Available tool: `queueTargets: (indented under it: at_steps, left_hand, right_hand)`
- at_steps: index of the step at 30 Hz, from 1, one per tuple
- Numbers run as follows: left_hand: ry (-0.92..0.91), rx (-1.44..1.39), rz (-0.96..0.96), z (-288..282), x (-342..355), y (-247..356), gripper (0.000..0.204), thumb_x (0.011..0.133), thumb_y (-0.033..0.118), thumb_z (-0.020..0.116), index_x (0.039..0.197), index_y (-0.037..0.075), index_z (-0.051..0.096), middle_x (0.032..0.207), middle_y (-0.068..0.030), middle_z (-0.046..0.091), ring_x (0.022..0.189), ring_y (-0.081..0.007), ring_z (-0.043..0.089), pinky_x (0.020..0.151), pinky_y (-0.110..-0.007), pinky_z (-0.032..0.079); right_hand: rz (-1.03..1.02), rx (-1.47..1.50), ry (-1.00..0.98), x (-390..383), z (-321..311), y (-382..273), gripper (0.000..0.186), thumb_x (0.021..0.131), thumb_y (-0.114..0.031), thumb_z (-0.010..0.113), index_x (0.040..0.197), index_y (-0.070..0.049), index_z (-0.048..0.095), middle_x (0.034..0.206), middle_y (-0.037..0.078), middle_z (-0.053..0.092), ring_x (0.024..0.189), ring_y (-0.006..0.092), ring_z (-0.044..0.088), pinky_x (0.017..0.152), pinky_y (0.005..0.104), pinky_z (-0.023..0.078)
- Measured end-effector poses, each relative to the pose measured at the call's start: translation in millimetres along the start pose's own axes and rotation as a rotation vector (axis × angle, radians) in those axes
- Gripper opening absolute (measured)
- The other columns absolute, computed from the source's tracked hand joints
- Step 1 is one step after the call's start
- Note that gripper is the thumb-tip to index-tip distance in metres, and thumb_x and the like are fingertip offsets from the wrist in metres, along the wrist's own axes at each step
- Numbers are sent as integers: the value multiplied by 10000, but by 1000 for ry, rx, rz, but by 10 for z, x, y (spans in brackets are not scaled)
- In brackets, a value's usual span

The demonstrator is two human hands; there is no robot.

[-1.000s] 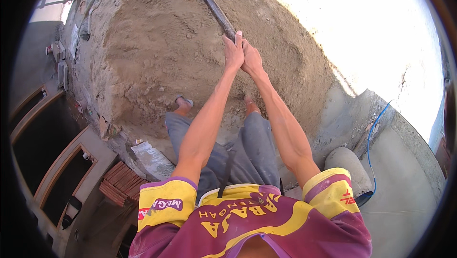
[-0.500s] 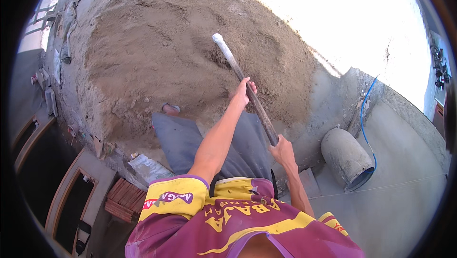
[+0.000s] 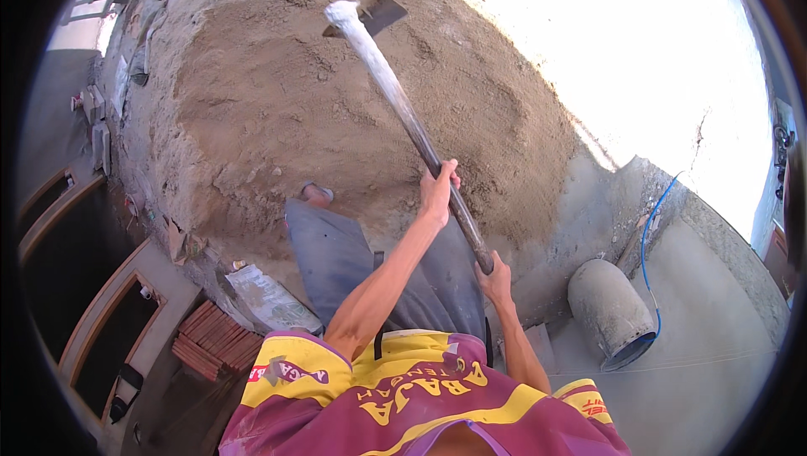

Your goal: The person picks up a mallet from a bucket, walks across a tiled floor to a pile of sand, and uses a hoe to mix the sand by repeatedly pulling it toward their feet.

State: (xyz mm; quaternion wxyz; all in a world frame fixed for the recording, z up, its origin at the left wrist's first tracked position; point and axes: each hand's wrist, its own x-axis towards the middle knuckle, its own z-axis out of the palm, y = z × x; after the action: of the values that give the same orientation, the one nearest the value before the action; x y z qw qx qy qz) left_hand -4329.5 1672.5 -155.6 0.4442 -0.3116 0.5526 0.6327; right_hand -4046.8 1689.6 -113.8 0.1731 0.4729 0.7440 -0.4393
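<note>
A hoe with a long wooden handle (image 3: 403,115), pale and crusted at its top, and a dark metal blade (image 3: 382,15) lies diagonally across my view above a pile of brown sand (image 3: 269,94). My left hand (image 3: 439,187) is wrapped round the middle of the handle. Lower down, my right hand (image 3: 495,275) grips the handle near its end. My feet and grey trousers are below the hands at the pile's near edge; one sandalled foot (image 3: 318,194) shows.
A cylindrical grey concrete-crusted container (image 3: 605,305) lies on its side at the right, with a blue hose (image 3: 646,263) beside it. Stacked red tiles (image 3: 214,338), a torn sack (image 3: 269,296) and wooden frames with dark openings stand at lower left. A sunlit pale surface borders the sand.
My hands have separated along the handle, the right dropping toward my body. The hoe's head has come into view and, since half a second ago, risen toward the top, showing its blade.
</note>
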Motion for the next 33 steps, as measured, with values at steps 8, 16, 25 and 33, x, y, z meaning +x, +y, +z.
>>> queueTargets:
  at_steps: [8, 16, 25, 33]
  left_hand:
    - [154, 609, 568, -404, 1414, 2148, 866, 1008, 479, 613, 1460, -181, 282, 1235, -282, 662, 1030, -292, 688, 935, -398, 532]
    - [72, 761, 164, -658, 2044, 1192, 832, 989, 572, 558, 1265, -212, 587, 1314, -357, 622, 1250, -355, 626, 1025, -439, 490]
    - [237, -261, -470, -626, 1470, -736, 386, 930, 397, 723, 719, 124, 549, 652, -45, 593, 523, -196, 584, 507, -340, 504]
    - [75, -138, -717, -281, -815, -2165, 265, 879, 275, 770, 850, 106, 568, 715, -41, 564, 613, -210, 608, 580, -387, 538]
  right_hand:
    - [-422, 91, -88, 3000, 806, -3381, 421, 877, -308, 705, 1137, 9, 611, 997, 306, 720, 989, 467, 702, 853, 529, 541]
    - [-150, -232, -267, 3237, 1030, -2757, 464, 921, -349, 652, 1176, 38, 632, 1110, 308, 720, 1082, 456, 699, 916, 534, 549]
    - [175, -266, -261, -68, -632, -1056, 386, 818, -230, 774, 1038, 34, 599, 882, 318, 695, 900, 497, 686, 780, 530, 531]
    - [345, -349, -227, -2226, -1157, 538, 406, 817, -204, 775, 1138, -38, 589, 943, 295, 702, 935, 510, 672, 785, 553, 528]
